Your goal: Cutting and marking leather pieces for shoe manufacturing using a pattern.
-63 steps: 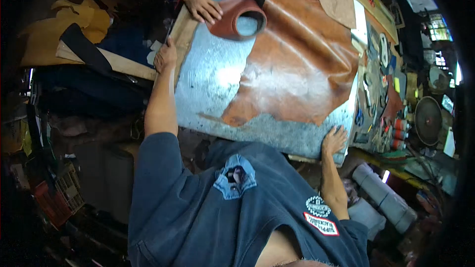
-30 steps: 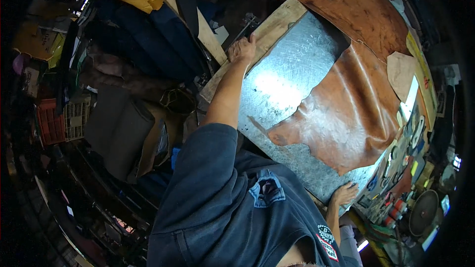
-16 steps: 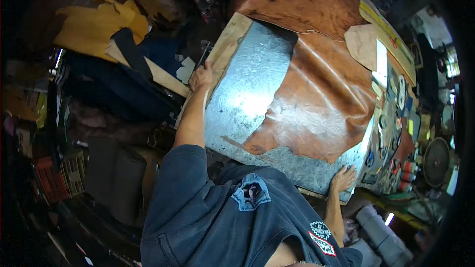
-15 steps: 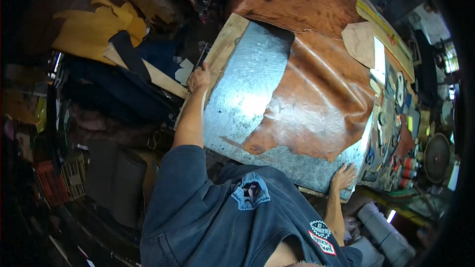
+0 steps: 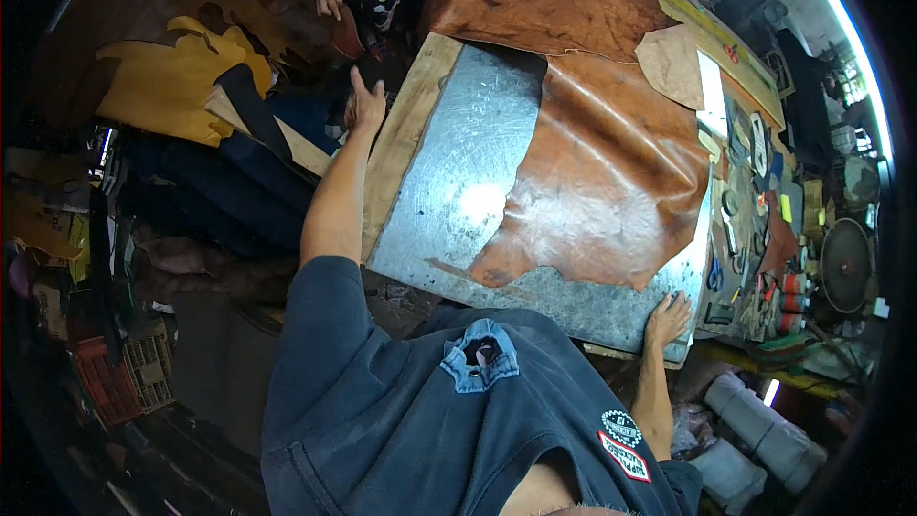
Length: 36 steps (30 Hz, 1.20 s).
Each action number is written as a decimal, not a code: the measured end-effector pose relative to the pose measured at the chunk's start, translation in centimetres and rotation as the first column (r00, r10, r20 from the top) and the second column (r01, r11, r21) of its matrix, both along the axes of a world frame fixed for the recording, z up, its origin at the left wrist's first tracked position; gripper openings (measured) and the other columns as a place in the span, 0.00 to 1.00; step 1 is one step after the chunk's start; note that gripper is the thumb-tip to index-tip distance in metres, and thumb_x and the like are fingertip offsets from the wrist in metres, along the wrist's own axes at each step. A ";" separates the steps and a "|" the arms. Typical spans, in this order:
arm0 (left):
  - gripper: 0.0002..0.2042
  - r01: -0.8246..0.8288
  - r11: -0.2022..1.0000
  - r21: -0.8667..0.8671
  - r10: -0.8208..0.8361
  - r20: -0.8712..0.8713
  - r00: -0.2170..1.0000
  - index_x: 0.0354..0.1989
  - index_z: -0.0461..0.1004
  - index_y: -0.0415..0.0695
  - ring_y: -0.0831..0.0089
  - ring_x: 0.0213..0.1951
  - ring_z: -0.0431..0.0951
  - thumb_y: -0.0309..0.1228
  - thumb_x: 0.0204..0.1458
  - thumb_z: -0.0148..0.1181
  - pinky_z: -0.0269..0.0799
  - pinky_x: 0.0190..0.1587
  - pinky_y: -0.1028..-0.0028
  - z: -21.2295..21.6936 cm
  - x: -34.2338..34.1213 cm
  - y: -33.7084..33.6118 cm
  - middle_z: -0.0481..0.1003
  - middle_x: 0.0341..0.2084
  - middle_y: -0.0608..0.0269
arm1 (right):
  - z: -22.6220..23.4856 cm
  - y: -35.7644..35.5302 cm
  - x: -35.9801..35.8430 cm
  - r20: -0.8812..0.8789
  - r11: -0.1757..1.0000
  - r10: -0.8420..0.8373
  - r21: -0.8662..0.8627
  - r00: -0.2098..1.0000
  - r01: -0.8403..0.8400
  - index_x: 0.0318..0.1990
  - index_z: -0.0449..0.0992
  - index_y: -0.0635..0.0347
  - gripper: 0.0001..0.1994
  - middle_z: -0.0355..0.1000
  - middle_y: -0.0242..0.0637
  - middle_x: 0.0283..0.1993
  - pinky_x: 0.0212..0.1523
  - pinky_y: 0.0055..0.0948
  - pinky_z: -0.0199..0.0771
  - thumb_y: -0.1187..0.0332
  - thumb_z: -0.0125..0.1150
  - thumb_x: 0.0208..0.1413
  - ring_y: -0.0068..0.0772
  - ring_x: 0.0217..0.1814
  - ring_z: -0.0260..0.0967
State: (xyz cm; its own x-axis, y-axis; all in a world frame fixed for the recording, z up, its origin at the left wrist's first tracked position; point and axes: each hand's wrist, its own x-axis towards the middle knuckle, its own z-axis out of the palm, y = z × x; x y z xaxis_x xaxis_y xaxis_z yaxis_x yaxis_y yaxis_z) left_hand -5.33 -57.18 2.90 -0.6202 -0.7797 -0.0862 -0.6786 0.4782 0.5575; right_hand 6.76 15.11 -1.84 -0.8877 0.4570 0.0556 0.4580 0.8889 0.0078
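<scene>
Leather (image 5: 597,191): lay on metal sheet (image 5: 458,182).
Left hand (image 5: 364,107): open, off the sheet's edge.
Right hand (image 5: 668,317): flat on sheet corner.

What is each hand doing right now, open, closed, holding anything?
Left hand: open, fingers spread, raised just off the wooden table edge, holding nothing.
Right hand: open, flat on the metal sheet at its near corner, gripping nothing.
</scene>
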 end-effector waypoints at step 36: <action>0.41 -0.152 0.988 -0.005 0.144 0.360 0.922 0.45 0.78 0.36 0.48 0.53 0.74 0.65 0.57 0.31 0.66 0.56 0.57 -0.8 4.6 6.7 0.75 0.47 0.39 | 1.6 5.7 -0.9 0.100 0.912 -0.389 -0.095 0.916 0.398 0.67 0.59 0.47 0.27 0.58 0.39 0.69 0.62 0.52 0.57 0.46 0.32 0.68 0.51 0.67 0.58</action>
State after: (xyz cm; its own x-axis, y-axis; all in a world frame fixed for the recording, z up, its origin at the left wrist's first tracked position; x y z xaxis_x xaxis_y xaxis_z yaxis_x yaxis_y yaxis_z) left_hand -0.75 -50.51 2.10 -0.4226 -0.8554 -0.2995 -0.8969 0.3472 0.2738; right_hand 5.90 20.84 -0.19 -0.6340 0.7695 -0.0774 0.7729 0.6338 -0.0304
